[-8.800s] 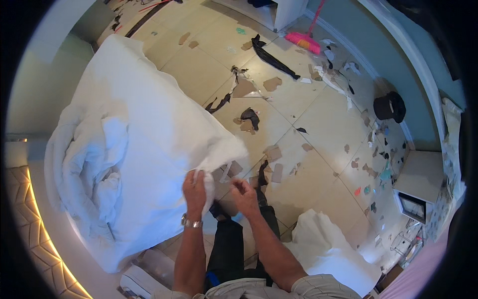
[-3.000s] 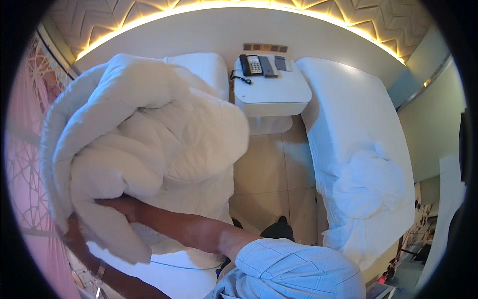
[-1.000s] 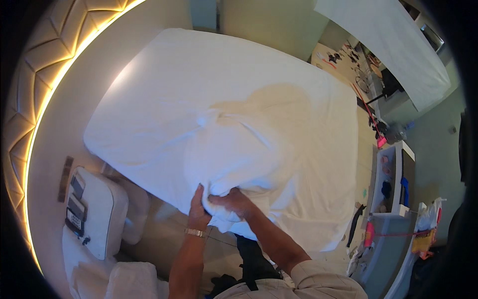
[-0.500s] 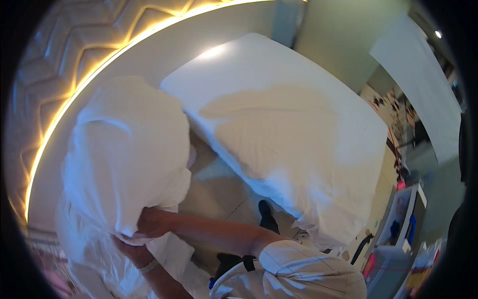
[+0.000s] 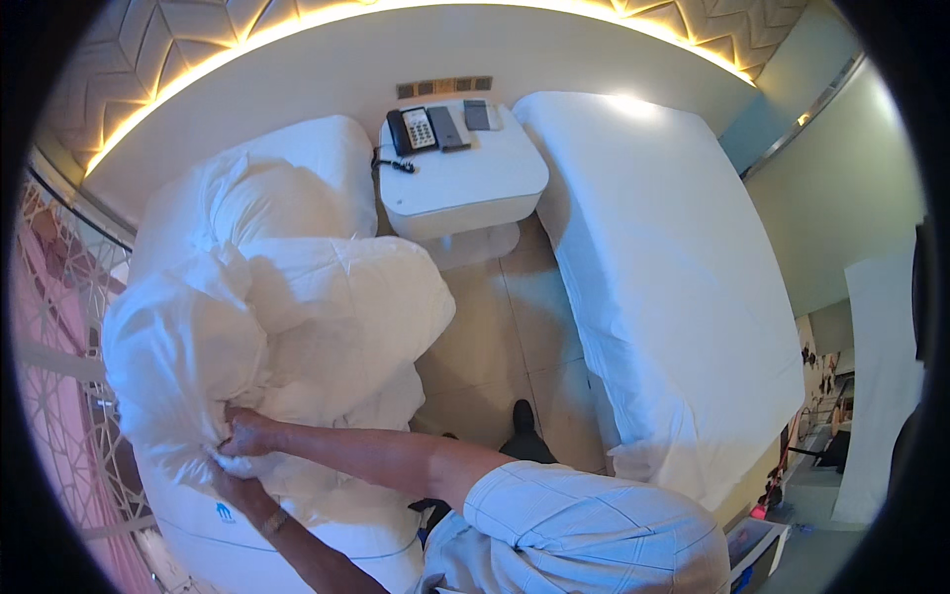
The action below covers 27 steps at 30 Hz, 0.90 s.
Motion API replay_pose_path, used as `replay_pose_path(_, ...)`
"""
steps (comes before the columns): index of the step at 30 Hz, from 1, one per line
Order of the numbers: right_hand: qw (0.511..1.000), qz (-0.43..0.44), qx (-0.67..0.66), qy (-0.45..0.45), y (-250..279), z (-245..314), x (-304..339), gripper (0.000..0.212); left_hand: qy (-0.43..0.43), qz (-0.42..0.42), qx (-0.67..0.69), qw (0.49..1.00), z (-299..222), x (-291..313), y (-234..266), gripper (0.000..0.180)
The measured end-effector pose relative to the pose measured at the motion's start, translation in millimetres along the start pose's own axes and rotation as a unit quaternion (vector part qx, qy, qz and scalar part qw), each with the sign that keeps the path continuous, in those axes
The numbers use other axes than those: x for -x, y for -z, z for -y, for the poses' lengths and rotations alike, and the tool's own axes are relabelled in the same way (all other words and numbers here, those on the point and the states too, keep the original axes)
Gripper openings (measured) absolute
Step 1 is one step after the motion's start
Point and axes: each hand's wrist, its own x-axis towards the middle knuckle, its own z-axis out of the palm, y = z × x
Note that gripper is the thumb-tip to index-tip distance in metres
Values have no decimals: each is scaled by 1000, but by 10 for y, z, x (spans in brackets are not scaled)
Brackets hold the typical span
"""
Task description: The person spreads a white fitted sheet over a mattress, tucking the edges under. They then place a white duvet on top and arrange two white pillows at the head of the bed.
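Note:
A bulky white duvet (image 5: 341,307) lies in puffed folds over the left bed (image 5: 336,153). My right hand (image 5: 247,433) is closed on its gathered edge near the bed's left side. Just below, my left hand (image 5: 236,483), with a band at its wrist, grips the same edge; folds hide some of its fingers. Past the duvet, toward the headboard, a rumpled white heap (image 5: 267,198) rests on the bed, perhaps a pillow or more bedding.
Between the beds stands a white bedside table (image 5: 465,183) with a black telephone (image 5: 412,131) on it. A second bed (image 5: 673,267) with a white sheet is at right. Tiled floor (image 5: 475,337) separates the beds. A white lattice screen (image 5: 69,376) borders the left side.
The duvet's raised bulk has come down and spread toward the right over the bed. The view has turned, so the bedside table now shows. Both hands keep their grip.

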Motion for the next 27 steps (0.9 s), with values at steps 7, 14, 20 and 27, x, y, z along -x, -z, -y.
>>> replay_pose_path(7, 966, -227, 123, 22, -70, -1608, 740, 39, 43, -143, -289, 946, 705, 189, 227, 67)
replay_pose_path(14, 866, -454, -13, -208, 1165, -3148, 3360, 43, -442, -79, -553, 702, 517, 595, -1410, 64)
replay_pose_path(20, 633, -686, -187, -308, 1152, -3555, 6044, 48, -351, 345, -445, 748, 2168, 1571, -3062, 48)
replay_pose_path(27, 310, -823, -68, -472, 238, -4269, 8693, 53, -59, 646, -427, 630, 4237, 4828, -3885, 36)
